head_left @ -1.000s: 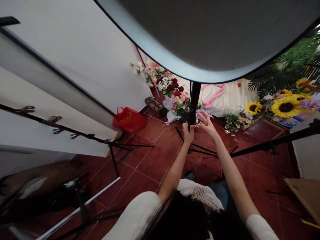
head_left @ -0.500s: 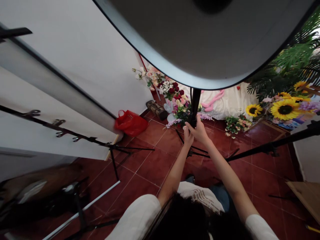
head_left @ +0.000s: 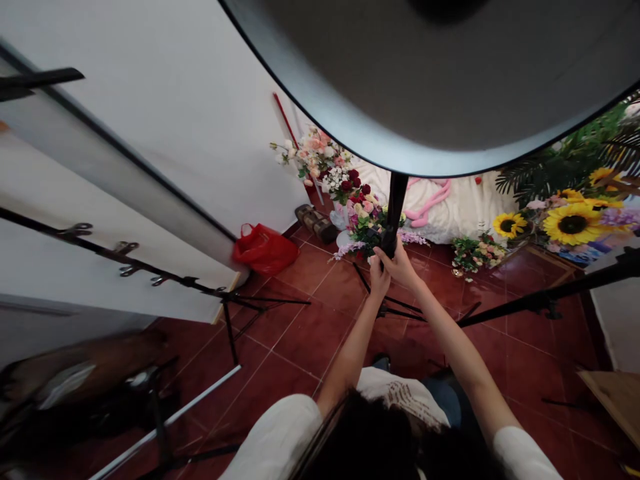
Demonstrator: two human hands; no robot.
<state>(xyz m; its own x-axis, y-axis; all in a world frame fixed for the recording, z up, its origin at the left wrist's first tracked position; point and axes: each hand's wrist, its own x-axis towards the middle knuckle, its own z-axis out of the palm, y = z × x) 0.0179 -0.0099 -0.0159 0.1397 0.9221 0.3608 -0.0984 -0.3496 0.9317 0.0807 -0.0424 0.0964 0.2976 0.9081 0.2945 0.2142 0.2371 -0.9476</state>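
Note:
A black upright pole (head_left: 397,200) rises in the middle of the head view, below a large round grey-silver disc (head_left: 425,93) that fills the top. My left hand (head_left: 379,275) is closed around the lower part of the pole. Just above and to the right, my right hand (head_left: 399,261) also grips the pole, the two hands touching or nearly so. Black stand legs (head_left: 400,312) spread over the floor beyond my forearms. Parts of the pole are hidden behind my fingers.
A red bag (head_left: 265,248) sits by the white wall. Flowers (head_left: 363,207) and sunflowers (head_left: 573,223) surround a white fluffy cloth (head_left: 465,207). Another black stand (head_left: 237,300) is at left. A black pole (head_left: 530,299) slants across the right. A white rod (head_left: 170,420) lies lower left.
The disc has shifted right in the view and its lower edge sits slightly higher. Both hands remain on the pole, with the hands a little lower in the view.

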